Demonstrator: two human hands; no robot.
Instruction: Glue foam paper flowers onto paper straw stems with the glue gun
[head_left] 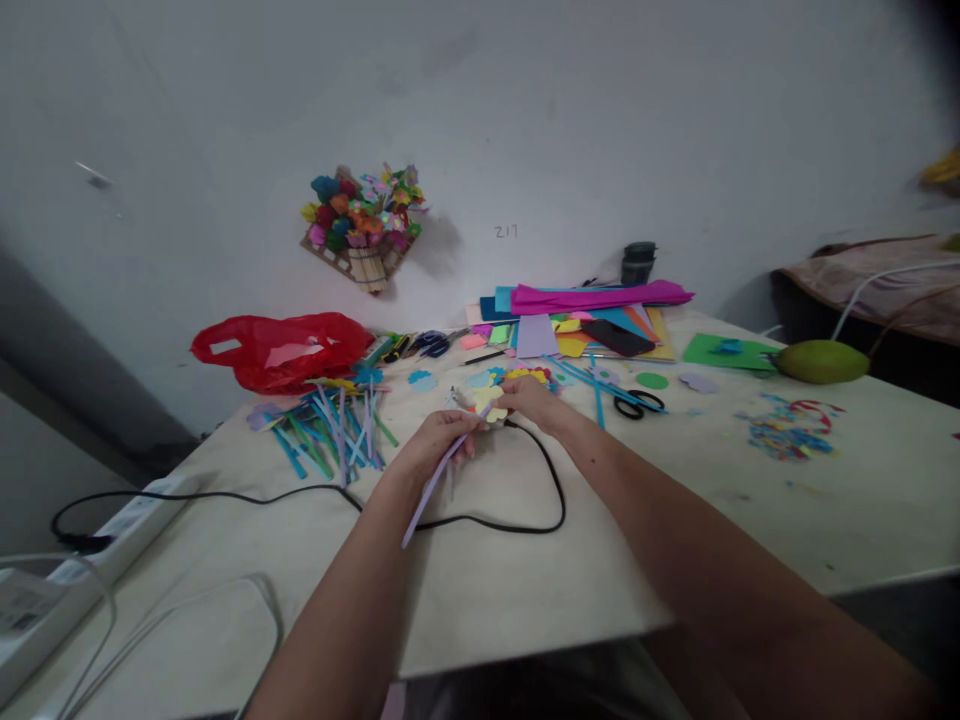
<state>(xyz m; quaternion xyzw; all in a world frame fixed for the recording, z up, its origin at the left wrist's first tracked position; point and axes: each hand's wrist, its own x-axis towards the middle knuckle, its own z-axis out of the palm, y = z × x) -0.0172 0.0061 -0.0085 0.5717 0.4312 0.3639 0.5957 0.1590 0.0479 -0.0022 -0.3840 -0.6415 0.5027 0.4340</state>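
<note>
My left hand point(442, 436) is closed round a thin purple strip point(431, 488), which slants down toward me past the wrist. At its upper end sits a pale yellow flower cutout point(491, 402), pinched at the edge by the fingers of my right hand point(529, 402). Strip and flower meet between the two hands; whether they are joined, I cannot tell. Close behind the hands lie more flower cutouts point(529, 377) in red, yellow and blue. A black cord point(559, 480) loops on the table and ends by my hands, where the thing it belongs to is mostly hidden.
Blue, green and purple strips point(330, 432) lie at left, near a red plastic bag point(292, 352). Scissors point(639, 404) rest at right, before coloured sheets point(537, 336). Farther right are a green fruit point(822, 361) and paper scraps point(791, 428). A power strip point(142, 515) edges the left.
</note>
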